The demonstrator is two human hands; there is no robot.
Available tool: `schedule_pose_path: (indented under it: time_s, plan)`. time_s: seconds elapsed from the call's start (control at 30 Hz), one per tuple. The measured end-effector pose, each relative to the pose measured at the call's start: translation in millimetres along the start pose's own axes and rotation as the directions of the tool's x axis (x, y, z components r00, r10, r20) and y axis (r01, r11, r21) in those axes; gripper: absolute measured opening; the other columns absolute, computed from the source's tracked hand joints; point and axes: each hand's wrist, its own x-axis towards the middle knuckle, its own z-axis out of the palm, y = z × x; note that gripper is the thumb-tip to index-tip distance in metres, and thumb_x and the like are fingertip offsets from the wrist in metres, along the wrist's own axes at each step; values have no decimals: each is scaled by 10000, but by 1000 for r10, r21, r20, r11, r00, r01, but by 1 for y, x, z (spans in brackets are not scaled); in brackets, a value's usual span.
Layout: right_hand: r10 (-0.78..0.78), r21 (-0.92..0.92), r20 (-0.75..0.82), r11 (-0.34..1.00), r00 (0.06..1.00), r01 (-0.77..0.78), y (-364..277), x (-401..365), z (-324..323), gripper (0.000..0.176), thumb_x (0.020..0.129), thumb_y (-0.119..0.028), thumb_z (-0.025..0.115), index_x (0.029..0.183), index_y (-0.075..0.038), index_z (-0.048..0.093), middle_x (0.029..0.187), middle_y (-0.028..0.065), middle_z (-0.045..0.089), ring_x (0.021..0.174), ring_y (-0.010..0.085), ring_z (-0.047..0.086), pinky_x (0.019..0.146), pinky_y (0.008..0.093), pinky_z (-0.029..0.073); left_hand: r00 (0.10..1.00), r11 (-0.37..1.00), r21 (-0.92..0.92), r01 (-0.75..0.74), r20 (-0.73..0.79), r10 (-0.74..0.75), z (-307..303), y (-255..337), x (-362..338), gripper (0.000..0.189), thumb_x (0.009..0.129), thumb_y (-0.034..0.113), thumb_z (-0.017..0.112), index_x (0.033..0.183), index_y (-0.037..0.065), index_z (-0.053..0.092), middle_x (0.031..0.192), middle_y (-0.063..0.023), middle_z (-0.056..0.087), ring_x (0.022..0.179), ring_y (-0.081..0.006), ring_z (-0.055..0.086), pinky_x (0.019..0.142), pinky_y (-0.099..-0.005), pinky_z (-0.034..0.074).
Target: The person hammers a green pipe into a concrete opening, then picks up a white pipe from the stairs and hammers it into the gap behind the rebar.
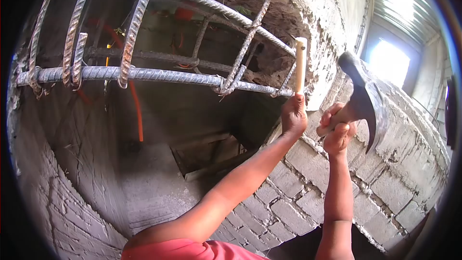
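Hammer (366, 97), wooden stick (300, 65) in upraised hands (337, 132) (294, 115)

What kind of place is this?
Most likely a building site: a cage of rusty ribbed steel rebar, a rough grey concrete-block wall, and a steel claw hammer in the right hand.

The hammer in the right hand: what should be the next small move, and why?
Probably a short, light tap of the hammer on the upper end of the wooden stick. The right hand holds the hammer raised, apart from the stick, its face turned toward it; the left hand holds the stick upright beside the rebar.
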Motion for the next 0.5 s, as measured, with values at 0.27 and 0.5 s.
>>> schedule_pose_path:
  time_s: [0.27,0.5]
  plan:
    - [-183,-33,-20,983,983,182,-10,10,24,725,946,-715,314,758,-39,497,632,41,477,567,120,473,503,262,340,1000,999,-37,15,1,-15,-11,19,12,530,995,533,477,732,73,470,628,50,390,570,-62,365,511,-262,300]
    - [-188,83,32,979,982,185,-6,6,23,743,854,-759,473,995,-29,470,696,47,485,597,122,487,494,247,413,993,993,-70,93,74,-88,-16,16,11,540,970,586,473,713,114,431,629,60,371,546,-53,356,492,-234,278]
